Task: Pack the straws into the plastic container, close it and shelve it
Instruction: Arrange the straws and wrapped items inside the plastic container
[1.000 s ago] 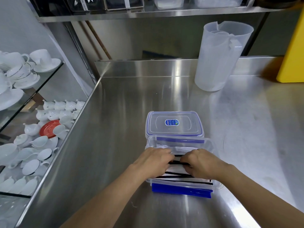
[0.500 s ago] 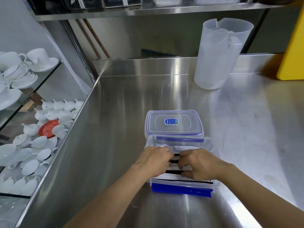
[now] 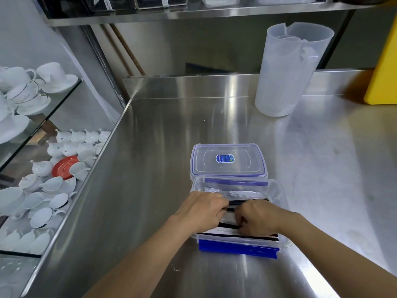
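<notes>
Hands closer; straws [image 3: 238, 234] under fingers [image 3: 240, 214].

Lighting on my feed is bright and even, overhead source. Strong specular glare streaks on the steel counter [image 3: 150, 190], worst just beyond the grip, running toward the backsplash, plus a washed-out patch well right of it. Soft shadow under the forearms, near side of the grip. Left hand [image 3: 202, 209] and right hand [image 3: 261, 218] sharp, no motion blur I can see. Clear container [image 3: 277, 191] rim reads low-contrast against the steel. Wide-angle barrel distortion: counter edge and upper shelf [image 3: 193, 12] bow at the frame borders. Crockery [image 3: 43, 183] far left of the grip is soft and slightly blown out.
</notes>
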Tool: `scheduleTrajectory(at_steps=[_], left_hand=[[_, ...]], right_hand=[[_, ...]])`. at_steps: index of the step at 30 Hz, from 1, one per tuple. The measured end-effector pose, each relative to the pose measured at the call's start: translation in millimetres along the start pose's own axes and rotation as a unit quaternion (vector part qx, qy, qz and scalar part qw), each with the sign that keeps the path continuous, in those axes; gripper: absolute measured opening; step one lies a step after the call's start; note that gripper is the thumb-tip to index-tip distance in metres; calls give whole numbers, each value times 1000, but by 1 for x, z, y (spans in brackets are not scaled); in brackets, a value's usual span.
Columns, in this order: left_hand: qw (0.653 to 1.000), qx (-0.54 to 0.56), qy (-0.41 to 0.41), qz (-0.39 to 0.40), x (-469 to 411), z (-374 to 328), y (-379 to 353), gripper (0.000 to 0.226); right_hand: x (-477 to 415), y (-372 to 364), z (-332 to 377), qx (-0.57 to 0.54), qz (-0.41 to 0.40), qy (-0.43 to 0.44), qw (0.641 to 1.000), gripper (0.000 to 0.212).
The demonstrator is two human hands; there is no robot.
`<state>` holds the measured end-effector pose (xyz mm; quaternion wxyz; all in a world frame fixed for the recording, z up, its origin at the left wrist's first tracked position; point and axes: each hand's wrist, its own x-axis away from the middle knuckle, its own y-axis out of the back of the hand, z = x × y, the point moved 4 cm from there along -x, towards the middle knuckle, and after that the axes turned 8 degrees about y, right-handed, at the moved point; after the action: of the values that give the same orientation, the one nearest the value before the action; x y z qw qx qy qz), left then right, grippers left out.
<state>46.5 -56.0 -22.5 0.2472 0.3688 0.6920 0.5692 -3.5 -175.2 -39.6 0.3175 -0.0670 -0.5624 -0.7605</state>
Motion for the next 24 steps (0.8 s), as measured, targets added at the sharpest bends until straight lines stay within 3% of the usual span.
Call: scheduleTrajectory(at_steps=[5,12,18,21,24], left_hand=[[999,48,1,-9,2,2,3,16],[995,87,0,-48,4,5,9,11],[1000,-8,13,-25,-2,4,1,20],[998,-54,18,-12,-3,2,-2,18],[997,-74,13,-5,-3,2,-3,19]], right_hand=[[0,2,-3,-24,-4,2,1000,17],[3,15,-7,37,-139,4,990,13],[1,17,-10,78,-203,-11,976,16],[4,16,-7,52,-218,26,974,13],[6,14,0,-2,-168,64,984,10]])
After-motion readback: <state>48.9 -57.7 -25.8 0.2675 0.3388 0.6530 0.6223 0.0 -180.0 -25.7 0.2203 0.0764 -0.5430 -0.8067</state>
